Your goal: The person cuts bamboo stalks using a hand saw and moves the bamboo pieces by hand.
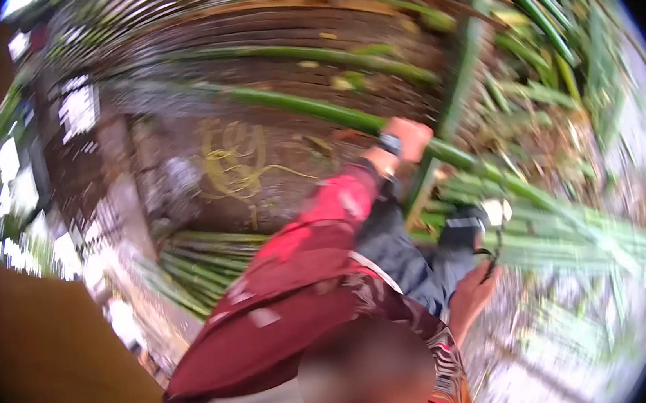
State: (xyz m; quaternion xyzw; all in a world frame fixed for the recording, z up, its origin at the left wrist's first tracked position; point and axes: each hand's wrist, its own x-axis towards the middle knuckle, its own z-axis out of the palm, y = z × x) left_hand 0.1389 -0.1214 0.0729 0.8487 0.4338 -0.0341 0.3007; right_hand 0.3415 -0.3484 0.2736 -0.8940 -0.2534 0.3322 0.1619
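My left hand (409, 137), reaching out in a maroon sleeve with a band on its wrist, is closed around a long green palm stalk (305, 106). The stalk runs across the view and meets an upright-looking green pole (459, 85) beside that hand. Lower right, my right hand (474, 292) is near my grey trouser leg (401, 236). Its fingers look closed at a thin dark curved thing (494, 254); blur hides what this is. A small pale object (497, 211) lies just beyond it.
Several green stalks lie in a bundle (204, 265) at the left. Yellow strips (232, 160) are loosely coiled on the brown ground. Cut leaves and debris (541, 100) cover the right side. A large brown surface (47, 348) fills the lower left.
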